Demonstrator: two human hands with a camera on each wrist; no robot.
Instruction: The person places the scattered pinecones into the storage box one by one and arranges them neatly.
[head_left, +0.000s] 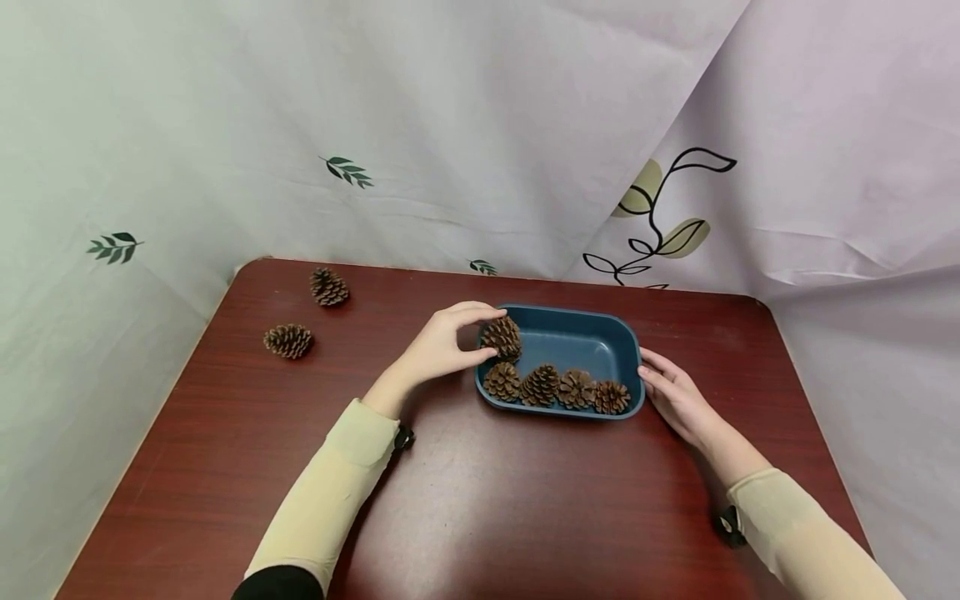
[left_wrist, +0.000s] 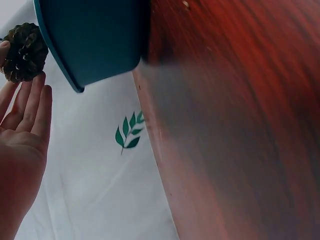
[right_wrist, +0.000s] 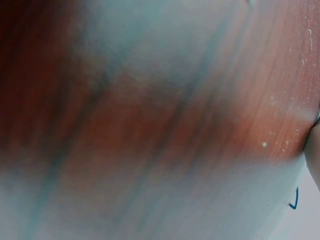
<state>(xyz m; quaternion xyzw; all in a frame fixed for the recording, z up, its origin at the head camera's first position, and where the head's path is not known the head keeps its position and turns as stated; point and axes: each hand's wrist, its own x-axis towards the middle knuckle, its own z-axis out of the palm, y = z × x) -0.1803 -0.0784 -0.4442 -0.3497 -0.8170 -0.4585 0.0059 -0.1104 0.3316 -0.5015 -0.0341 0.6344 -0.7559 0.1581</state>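
Note:
In the head view my left hand (head_left: 447, 343) holds a brown pine cone (head_left: 501, 337) between thumb and fingers, over the left end of a blue rectangular tray (head_left: 577, 313). The left wrist view shows this pine cone (left_wrist: 26, 52) at the fingertips, beside the tray's wall (left_wrist: 95, 40). Several more pine cones (head_left: 540, 386) stand in a row along the tray's near side. My right hand (head_left: 678, 398) touches the tray's right end, its fingers fairly straight against the outside. Only a sliver of that hand (right_wrist: 313, 152) shows in the right wrist view.
Two loose pine cones lie on the table's left part, one (head_left: 328, 287) near the back edge and the other (head_left: 288, 341) nearer the front. The dark red wooden table (head_left: 480, 500) meets a pale patterned cloth (head_left: 465, 150) behind it.

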